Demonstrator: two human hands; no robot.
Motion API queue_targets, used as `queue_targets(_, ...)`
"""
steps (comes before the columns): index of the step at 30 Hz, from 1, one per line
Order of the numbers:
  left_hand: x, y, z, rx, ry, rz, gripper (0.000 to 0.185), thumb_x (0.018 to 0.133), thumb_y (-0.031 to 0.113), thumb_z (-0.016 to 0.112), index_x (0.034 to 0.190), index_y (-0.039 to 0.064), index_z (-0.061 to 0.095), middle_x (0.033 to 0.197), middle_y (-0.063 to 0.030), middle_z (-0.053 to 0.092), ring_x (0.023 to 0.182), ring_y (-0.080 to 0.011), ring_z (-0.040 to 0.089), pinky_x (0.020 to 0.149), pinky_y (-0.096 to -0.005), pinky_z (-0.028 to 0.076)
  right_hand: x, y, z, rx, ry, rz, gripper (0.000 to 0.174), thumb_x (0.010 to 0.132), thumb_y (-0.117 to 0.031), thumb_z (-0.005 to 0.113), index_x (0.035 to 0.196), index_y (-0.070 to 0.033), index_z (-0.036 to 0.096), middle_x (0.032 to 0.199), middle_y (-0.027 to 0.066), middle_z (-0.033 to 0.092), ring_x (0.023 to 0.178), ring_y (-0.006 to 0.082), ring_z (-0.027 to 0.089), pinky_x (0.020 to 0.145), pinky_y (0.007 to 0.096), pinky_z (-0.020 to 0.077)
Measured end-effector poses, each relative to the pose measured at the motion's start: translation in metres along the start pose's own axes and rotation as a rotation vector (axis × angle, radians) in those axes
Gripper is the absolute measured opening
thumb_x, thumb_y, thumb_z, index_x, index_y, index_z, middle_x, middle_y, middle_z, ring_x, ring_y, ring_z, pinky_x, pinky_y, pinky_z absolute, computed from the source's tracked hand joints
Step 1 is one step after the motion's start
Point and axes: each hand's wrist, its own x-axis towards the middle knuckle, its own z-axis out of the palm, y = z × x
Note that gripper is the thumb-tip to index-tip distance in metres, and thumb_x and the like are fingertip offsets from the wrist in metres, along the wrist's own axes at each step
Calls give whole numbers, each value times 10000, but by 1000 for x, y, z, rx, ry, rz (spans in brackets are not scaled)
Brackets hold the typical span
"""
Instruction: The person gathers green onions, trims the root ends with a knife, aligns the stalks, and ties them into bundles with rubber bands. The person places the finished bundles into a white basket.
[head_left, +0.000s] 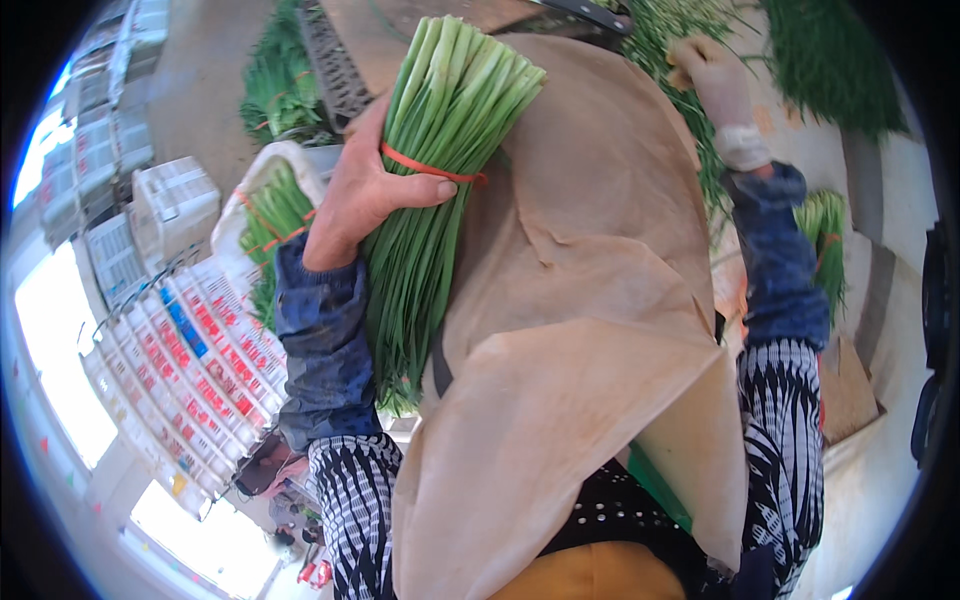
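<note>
My left hand grips a thick bundle of long green leafy stalks, bound with an orange-red band. The pale cut ends point up and the dark green leaves hang down past my left sleeve. My right hand, in a pale glove, is at the upper right over loose green stalks, its fingers bent in. Whether something is between those fingers cannot be told. A brown waterproof apron or sheet covers my lap between both arms. At the top edge lies a knife with a black handle.
More banded bundles lie in a white-lined container at left, behind a dark perforated crate and at right. A large green pile is upper right. Stacked white boxes and several people are at left.
</note>
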Motion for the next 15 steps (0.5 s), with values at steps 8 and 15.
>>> queue_targets(8, -24, 2, -27, -343, -42, -103, 846, 652, 221, 782, 1400, -32, 478, 1225, -110, 642, 1092, -195, 616, 994, -328, 464, -37, -77, 46, 256, -231, -143, 249, 954, -116, 648, 1182, -16, 639, 991, 21, 646, 767, 84, 578, 708, 233, 478)
queue_targets(15, -43, -39, -43, -706, -110, 19, 996, 627, 279, 871, 1449, -33, 402, 1294, -232, 597, 1078, -333, 661, 882, -456, 585, -59, -141, 112, 497, -391, -304, 371, 976, -129, 612, 1323, -13, 556, 1085, 41, 632, 880, 106, 592, 780, 244, 489)
